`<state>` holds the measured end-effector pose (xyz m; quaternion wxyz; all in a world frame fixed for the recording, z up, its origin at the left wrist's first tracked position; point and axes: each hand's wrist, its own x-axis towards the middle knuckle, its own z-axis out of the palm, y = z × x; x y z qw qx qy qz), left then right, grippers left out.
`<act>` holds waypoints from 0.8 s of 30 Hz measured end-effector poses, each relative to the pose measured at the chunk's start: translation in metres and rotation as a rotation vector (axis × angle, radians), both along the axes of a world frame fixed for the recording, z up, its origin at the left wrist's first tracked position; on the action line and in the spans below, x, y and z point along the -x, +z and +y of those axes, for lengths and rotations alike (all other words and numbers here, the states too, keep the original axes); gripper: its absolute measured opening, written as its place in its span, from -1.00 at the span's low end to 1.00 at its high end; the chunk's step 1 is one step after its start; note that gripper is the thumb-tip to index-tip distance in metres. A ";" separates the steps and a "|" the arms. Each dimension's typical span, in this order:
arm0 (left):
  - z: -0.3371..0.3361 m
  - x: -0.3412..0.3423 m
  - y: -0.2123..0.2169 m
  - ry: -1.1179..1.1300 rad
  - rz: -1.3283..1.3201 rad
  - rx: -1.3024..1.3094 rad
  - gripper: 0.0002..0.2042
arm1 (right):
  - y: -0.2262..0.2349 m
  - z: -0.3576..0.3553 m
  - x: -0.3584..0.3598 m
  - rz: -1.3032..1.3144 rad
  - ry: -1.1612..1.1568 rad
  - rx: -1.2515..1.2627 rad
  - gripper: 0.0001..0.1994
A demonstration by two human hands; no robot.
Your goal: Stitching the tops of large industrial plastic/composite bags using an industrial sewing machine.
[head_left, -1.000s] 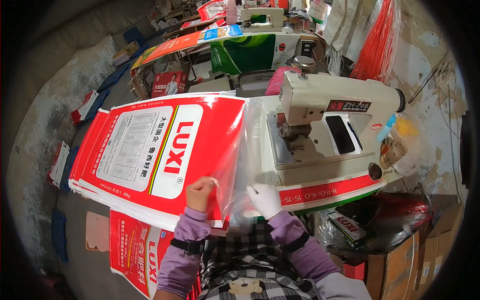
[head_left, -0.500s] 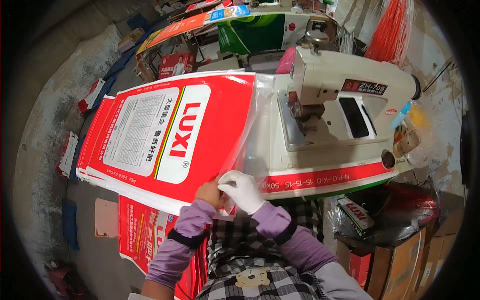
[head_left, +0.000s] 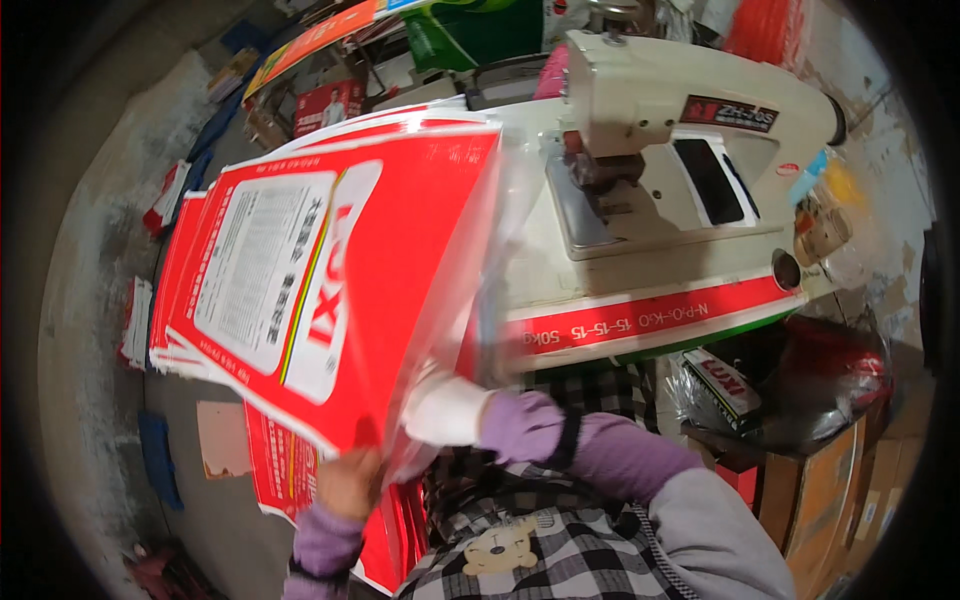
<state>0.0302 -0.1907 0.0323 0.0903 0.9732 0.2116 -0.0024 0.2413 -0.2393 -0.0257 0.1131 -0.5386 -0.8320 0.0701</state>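
While the left hand [head_left: 348, 484] pinched the bag [head_left: 395, 270], the right hand [head_left: 447, 408] was beside the machine's [head_left: 660, 238] near left corner, its grip too blurred to tell.

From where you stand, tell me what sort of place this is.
Probably a small sack-sewing workshop: there's a cream sewing machine, a pile of red-and-white sacks and a bundle of red strands.

Cardboard boxes [head_left: 822, 490] stand at lower right; red strands [head_left: 765, 30] hang at upper right.
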 end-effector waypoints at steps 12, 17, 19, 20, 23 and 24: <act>-0.031 0.081 0.062 0.477 -0.307 -0.164 -0.72 | 0.000 0.004 -0.138 0.520 -1.292 -1.053 -0.69; -0.011 0.083 0.064 0.483 -0.491 -0.126 -0.87 | -0.018 -0.004 -0.180 0.217 -0.644 -0.748 -0.85; 0.000 0.092 0.052 0.511 -0.434 -0.193 -0.88 | -0.040 0.006 -0.191 0.475 -0.888 -0.611 -0.88; 0.004 0.098 0.049 0.522 -0.403 -0.229 -0.88 | -0.050 0.008 -0.195 0.606 -1.008 -0.536 -0.89; 0.004 0.114 0.050 0.391 -0.107 -0.246 -0.85 | -0.037 0.012 -0.205 0.318 -1.108 -0.490 -0.85; -0.003 0.096 0.057 0.275 -0.278 -0.279 -0.83 | -0.009 0.017 -0.193 0.311 -1.164 -0.242 -0.77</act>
